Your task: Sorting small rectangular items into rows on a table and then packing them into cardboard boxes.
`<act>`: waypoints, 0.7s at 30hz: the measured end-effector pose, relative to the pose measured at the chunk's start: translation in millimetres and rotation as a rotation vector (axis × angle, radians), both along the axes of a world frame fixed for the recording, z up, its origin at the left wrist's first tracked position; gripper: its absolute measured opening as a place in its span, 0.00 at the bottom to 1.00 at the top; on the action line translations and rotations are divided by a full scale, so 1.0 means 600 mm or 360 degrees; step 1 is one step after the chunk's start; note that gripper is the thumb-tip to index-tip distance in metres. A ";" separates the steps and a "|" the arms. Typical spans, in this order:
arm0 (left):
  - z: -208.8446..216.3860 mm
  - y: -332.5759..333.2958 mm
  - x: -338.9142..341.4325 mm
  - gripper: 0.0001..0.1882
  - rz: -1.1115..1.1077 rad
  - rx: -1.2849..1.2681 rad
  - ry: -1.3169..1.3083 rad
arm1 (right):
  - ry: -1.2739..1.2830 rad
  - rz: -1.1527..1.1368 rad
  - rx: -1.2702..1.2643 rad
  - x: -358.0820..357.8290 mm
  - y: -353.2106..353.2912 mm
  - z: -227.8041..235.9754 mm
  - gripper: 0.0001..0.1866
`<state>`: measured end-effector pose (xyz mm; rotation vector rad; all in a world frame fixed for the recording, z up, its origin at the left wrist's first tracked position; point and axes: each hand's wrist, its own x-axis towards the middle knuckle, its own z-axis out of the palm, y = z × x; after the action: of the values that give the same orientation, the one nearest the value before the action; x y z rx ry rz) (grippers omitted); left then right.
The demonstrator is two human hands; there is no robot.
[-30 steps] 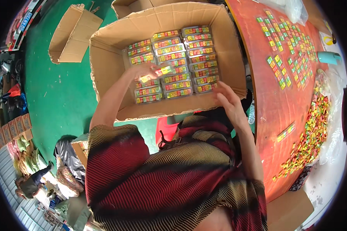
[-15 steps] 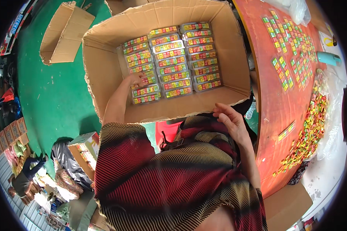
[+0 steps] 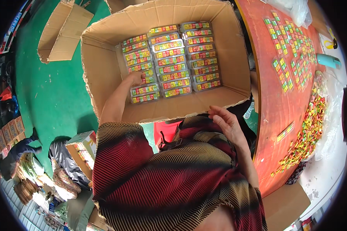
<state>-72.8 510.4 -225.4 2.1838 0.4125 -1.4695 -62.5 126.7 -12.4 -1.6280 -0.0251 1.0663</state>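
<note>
A large open cardboard box [image 3: 173, 12] holds three columns of clear plastic packs [image 3: 176, 84] filled with small red, yellow and green wrapped pieces. My left hand [image 3: 135, 78] reaches into the box, its fingers curled at the left end of a clear pack [image 3: 148, 80] in the left column. Part of those fingers is hidden by the hand itself. Outside the box, by its near right edge, my right hand [image 3: 228, 122] hangs with loosely bent, parted fingers and nothing between them.
To the right, an orange-red table [image 3: 270, 127] carries rows of filled strips [image 3: 285, 32], one lone strip [image 3: 285, 132] and a heap of loose small pieces [image 3: 306, 140]. On the green floor [image 3: 50, 98] stands another open carton [image 3: 67, 32]. A person [image 3: 13, 158] bends at lower left.
My left hand has curled its fingers more at the pack. My right hand has shifted slightly left. At lower left, the other person has moved.
</note>
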 end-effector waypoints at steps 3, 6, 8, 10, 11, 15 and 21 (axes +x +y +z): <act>-0.024 0.004 -0.026 0.31 0.0037 0.0033 -0.0271 | -0.0001 -0.0011 0.0027 0.004 -0.002 -0.002 0.18; -0.037 -0.004 -0.052 0.31 0.0124 0.0081 -0.0437 | -0.0013 0.0019 -0.0039 0.004 -0.001 -0.003 0.18; -0.022 -0.029 -0.064 0.35 0.0043 0.0258 -0.0550 | -0.0029 0.0004 -0.0015 0.000 -0.008 -0.008 0.18; 0.005 -0.040 -0.069 0.36 0.0021 0.0275 -0.0509 | -0.0043 -0.0002 0.0016 -0.004 -0.010 -0.010 0.18; 0.014 -0.041 -0.072 0.37 0.0011 0.0295 -0.0469 | -0.0059 0.0033 -0.0007 -0.005 -0.008 -0.005 0.18; 0.021 -0.034 -0.056 0.38 -0.0119 0.0268 -0.0399 | -0.0050 0.0003 0.0107 -0.009 -0.005 -0.003 0.17; 0.027 -0.083 -0.023 0.39 -0.0138 0.0311 -0.0537 | -0.0142 -0.0014 0.0030 -0.009 -0.020 0.005 0.17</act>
<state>-86.7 460.4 -209.3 2.5761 0.3595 -1.1087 -67.6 114.9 -9.5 -1.6563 -0.0869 0.9836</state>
